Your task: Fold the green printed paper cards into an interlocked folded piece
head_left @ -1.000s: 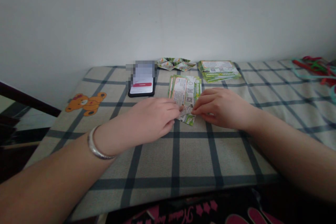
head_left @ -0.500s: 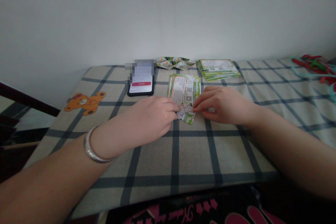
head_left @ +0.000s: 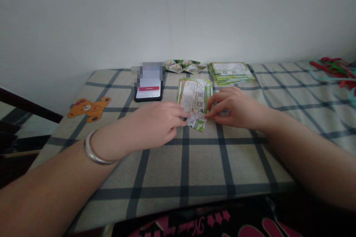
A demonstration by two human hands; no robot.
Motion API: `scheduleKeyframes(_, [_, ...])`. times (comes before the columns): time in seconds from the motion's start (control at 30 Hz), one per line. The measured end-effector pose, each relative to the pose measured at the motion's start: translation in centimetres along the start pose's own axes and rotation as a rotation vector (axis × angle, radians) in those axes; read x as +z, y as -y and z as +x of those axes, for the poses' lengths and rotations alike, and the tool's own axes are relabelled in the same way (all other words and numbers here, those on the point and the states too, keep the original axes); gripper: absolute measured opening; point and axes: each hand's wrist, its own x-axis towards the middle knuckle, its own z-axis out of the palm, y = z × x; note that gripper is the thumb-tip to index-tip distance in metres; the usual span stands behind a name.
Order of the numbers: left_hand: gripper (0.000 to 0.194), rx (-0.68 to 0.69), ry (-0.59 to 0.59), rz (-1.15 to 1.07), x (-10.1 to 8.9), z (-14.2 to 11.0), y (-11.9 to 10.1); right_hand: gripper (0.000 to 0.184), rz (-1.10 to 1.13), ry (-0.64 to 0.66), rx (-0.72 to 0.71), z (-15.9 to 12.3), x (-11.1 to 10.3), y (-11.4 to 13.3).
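A small folded piece of printed green-and-white paper (head_left: pixel 198 121) lies over the near end of a stack of green-edged leaflets (head_left: pixel 191 94). My left hand (head_left: pixel 158 124) has its fingertips at the paper's left edge, fingers together; the thumb is partly hidden below them. On the opposite edge, my right hand (head_left: pixel 233 107) pinches the paper between thumb and index finger, its other fingers curled beside the leaflets. Creases cross the paper between the two hands.
A phone (head_left: pixel 148 92) with a lit screen lies behind my left hand. Against the wall are folded paper pieces (head_left: pixel 185 66) and a second leaflet stack (head_left: pixel 232 73). Coloured strips (head_left: pixel 333 70) lie far right, a bear cutout (head_left: pixel 89 109) left, on the checked tablecloth (head_left: pixel 205 166).
My left hand has drawn back slightly left and its fingers are a little more spread. My right hand's index finger and thumb have shifted slightly on the paper's edge. The leaflets stay put.
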Motion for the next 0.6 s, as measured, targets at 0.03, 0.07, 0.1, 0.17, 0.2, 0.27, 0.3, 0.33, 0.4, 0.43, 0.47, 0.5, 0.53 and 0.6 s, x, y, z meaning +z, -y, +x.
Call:
scheduleKeyframes(0.03, [0.037, 0.002, 0.008, 0.003, -0.1, 0.0, 0.0, 0.019, 0.012, 0.008, -0.001, 0.0, -0.1, -0.2])
scheduleKeyframes(0.07, [0.037, 0.005, 0.017, 0.002, -0.2, 0.0, 0.0, 0.02, 0.024, 0.014, 0.0, -0.1, -0.2, -0.2])
scheduleKeyframes(0.1, [0.038, 0.007, 0.027, -0.002, -0.3, 0.0, 0.0, 0.02, 0.032, 0.02, 0.0, -0.1, -0.3, -0.3])
scheduleKeyframes(0.17, [0.039, 0.005, 0.041, -0.015, -0.4, 0.0, -0.1, 0.02, 0.025, 0.027, -0.003, -0.1, -0.4, -0.1])
scheduleKeyframes(0.2, [0.039, 0.005, 0.041, -0.021, -0.4, 0.0, -0.1, 0.019, 0.011, 0.026, -0.007, -0.1, -0.4, 0.0])
scheduleKeyframes(0.27, [0.039, 0.011, 0.02, -0.03, -0.4, 0.1, -0.1, 0.019, -0.027, 0.02, -0.009, -0.1, -0.5, 0.4])
scheduleKeyframes(0.3, [0.037, 0.012, 0.006, -0.035, -0.4, 0.1, -0.1, 0.019, -0.043, 0.019, -0.007, -0.1, -0.5, 0.6])
scheduleKeyframes(0.33, [0.035, 0.01, -0.01, -0.042, -0.4, 0.1, -0.2, 0.018, -0.054, 0.017, -0.006, -0.1, -0.5, 0.8])
scheduleKeyframes(0.4, [0.031, 0.003, -0.039, -0.066, -0.4, 0.2, -0.1, 0.019, -0.064, 0.015, -0.008, -0.1, -0.5, 1.1])
scheduleKeyframes(0.43, [0.03, -0.005, -0.048, -0.082, -0.3, 0.2, -0.1, 0.019, -0.065, 0.016, -0.014, -0.1, -0.5, 1.2])
scheduleKeyframes(0.47, [0.029, -0.01, -0.056, -0.099, -0.3, 0.2, 0.0, 0.019, -0.066, 0.016, -0.022, -0.1, -0.5, 1.4])
scheduleKeyframes(0.5, [0.027, -0.014, -0.065, -0.116, -0.2, 0.3, 0.0, 0.019, -0.07, 0.015, -0.028, -0.1, -0.5, 1.7])
scheduleKeyframes(0.53, [0.026, -0.022, -0.071, -0.129, -0.1, 0.3, 0.1, 0.019, -0.076, 0.014, -0.031, -0.1, -0.5, 1.9])
scheduleKeyframes(0.6, [0.021, -0.044, -0.083, -0.148, 0.2, 0.4, 0.1, 0.018, -0.1, 0.003, -0.015, 0.0, -0.4, 2.5])
